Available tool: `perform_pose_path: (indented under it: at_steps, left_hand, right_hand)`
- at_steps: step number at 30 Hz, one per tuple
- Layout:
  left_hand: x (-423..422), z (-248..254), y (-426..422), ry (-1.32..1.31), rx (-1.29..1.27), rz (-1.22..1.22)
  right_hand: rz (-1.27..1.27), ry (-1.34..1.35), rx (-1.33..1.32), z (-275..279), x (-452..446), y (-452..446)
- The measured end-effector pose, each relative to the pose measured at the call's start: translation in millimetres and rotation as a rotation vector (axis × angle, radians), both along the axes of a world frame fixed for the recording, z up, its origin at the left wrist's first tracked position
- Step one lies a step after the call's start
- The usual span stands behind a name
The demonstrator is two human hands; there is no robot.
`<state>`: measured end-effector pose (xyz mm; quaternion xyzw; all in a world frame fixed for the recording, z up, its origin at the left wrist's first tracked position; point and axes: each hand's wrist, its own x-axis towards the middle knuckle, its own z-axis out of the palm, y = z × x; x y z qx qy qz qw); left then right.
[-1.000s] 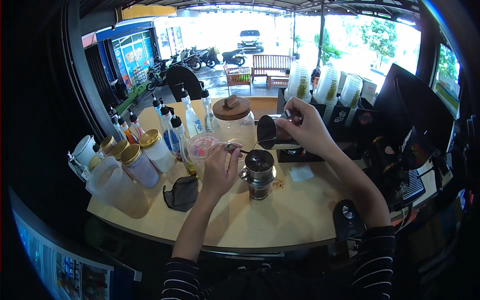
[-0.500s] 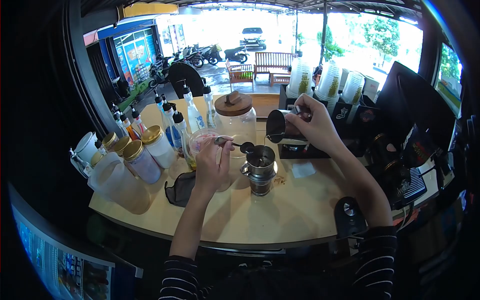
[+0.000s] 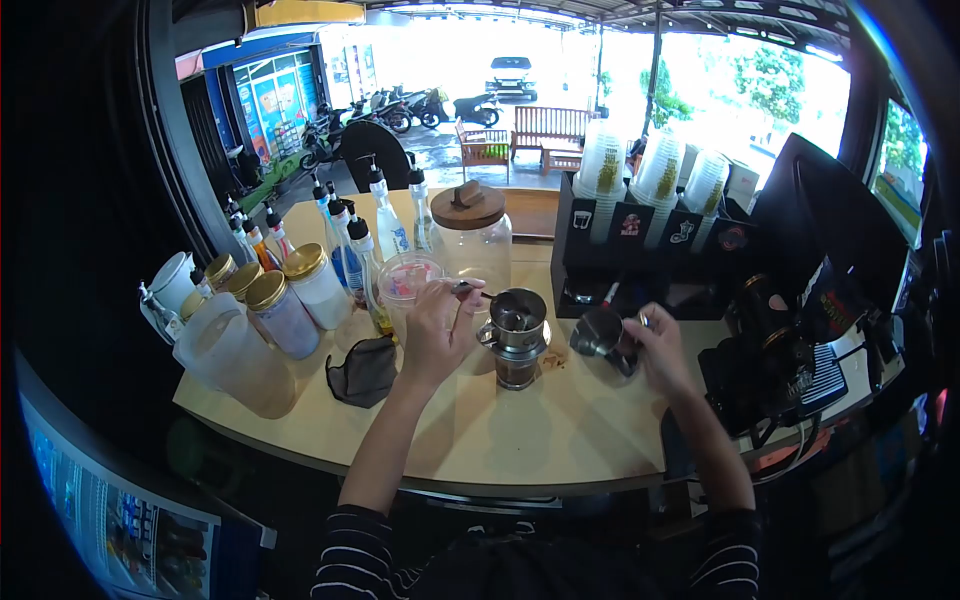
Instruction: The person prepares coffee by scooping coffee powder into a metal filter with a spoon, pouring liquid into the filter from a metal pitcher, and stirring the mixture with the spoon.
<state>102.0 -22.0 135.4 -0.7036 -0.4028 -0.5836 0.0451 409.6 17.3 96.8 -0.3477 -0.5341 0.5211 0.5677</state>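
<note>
My left hand (image 3: 437, 328) pinches a spoon (image 3: 470, 290), whose end reaches the rim of a metal drip filter (image 3: 519, 325). Dark contents show inside the filter, which stands on a small glass (image 3: 516, 373). To the right, my right hand (image 3: 662, 345) is closed on the handle of a metal pitcher (image 3: 603, 333), held low over the table and slightly blurred. Behind the filter is a large glass jar (image 3: 472, 245) with a wooden lid.
Pump bottles (image 3: 388, 221), gold-lidded jars (image 3: 313, 287) and a plastic jug (image 3: 235, 362) stand at the left. A dark cloth (image 3: 362, 373) lies left of my forearm. Stacked cups (image 3: 604, 160) sit in a black holder (image 3: 632, 262) at the back right.
My right hand has lowered the pitcher and moved it right, away from above the filter; the thin stream seen earlier is gone. My left hand has shifted slightly right with the spoon.
</note>
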Motion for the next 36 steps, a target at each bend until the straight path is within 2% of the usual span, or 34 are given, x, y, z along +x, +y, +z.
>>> perform_pose_path:
  at_steps: [7,9,17,20,22,23,25,26,28,30,33,36]
  left_hand:
    - [6,-1,0,0.022,0.050,-0.004]
    - [7,-2,1,0.031,0.048,0.001]
    - [12,-8,6,0.084,0.072,-0.002]
    - [15,-14,13,0.100,0.110,-0.030]
    - [17,-15,13,0.122,0.129,-0.033]
    - [19,-14,12,0.126,0.110,-0.052]
    - [25,-14,9,0.129,0.090,-0.072]
    - [28,-15,8,0.135,0.068,-0.098]
    - [37,-16,8,0.140,0.046,-0.127]
    - [47,-19,9,0.191,0.044,-0.186]
    - [52,-26,11,0.219,0.079,-0.163]
    - [44,-30,10,0.199,0.077,-0.086]
  right_hand:
    - [-0.048,0.113,-0.097,-79,14,-2]
    - [-0.025,0.224,-0.134,-86,9,-5]
    - [0.004,0.282,-0.173,-100,8,-13]
    - [0.023,0.193,-0.147,-110,18,-4]
    - [-0.055,-0.110,-0.091,-104,18,-1]
    - [-0.055,-0.110,-0.090,-100,18,1]
    - [-0.187,-0.349,0.066,-75,9,-1]
    - [-0.188,-0.350,0.067,-57,3,-5]
    - [-0.183,-0.614,0.596,-4,-24,-25]
    - [-0.025,-0.560,0.688,23,-50,-37]
    - [0.032,-0.607,0.828,23,-74,-33]
    - [-0.039,-0.595,0.903,19,-85,-19]
